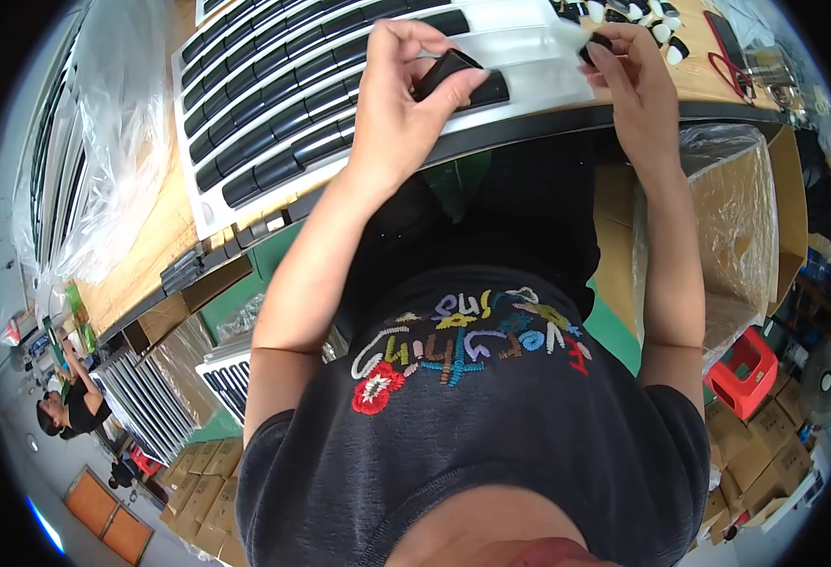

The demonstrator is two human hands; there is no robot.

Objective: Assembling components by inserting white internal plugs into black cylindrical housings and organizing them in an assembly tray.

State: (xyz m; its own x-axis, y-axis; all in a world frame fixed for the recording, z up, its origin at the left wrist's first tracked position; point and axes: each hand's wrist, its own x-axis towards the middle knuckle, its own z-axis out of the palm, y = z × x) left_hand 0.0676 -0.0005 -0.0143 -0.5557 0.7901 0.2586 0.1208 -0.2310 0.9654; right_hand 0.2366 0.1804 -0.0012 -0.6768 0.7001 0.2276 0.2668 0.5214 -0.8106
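Observation:
My left hand (398, 104) is closed round a glossy black hollow piece (450, 72), its open end tilted up. It hovers over the near edge of a white tray (550, 83) with long grooves. Rows of similar black cylindrical pieces (274, 104) fill the tray's left part, and one more black piece (493, 88) lies in a groove just beside my left fingers. To the right, my right hand (635, 80) pinches a small dark round part (597, 43) above the tray's right end. My fingers partly cover that part.
A pile of small black-and-white parts (661, 30) lies at the far right, near red-handled scissors (732, 77) and a clear glass (777, 76). A plastic-lined carton (732, 217) stands below the table edge. Clear plastic sheeting (132, 142) hangs at left; another person (80, 402) is beyond.

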